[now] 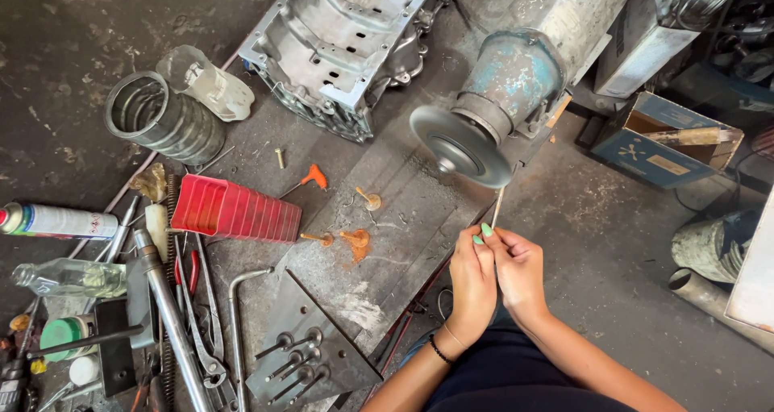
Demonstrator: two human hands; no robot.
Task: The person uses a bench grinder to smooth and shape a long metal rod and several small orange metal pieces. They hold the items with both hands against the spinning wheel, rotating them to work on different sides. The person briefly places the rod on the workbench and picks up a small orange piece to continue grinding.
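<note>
My left hand (472, 281) and my right hand (520, 271) meet in front of me, both pinching the lower end of a thin metal stem (497, 206). The stem points up toward the rim of a grey grinding disc (459, 146) on a blue motor (516, 77). Its upper tip sits right at the disc's lower right edge. Rusty engine valves (355, 238) lie on the metal plate (403, 218) left of my hands.
A drilled board (310, 351) holds several valves at the bottom. A red ribbed tray (234, 210), metal cylinder sleeve (161, 118), engine block (347, 41), spray can (56, 221), glass bottle (68, 277), pliers and wrenches (201, 315) crowd the left. A cardboard box (665, 142) stands at the right.
</note>
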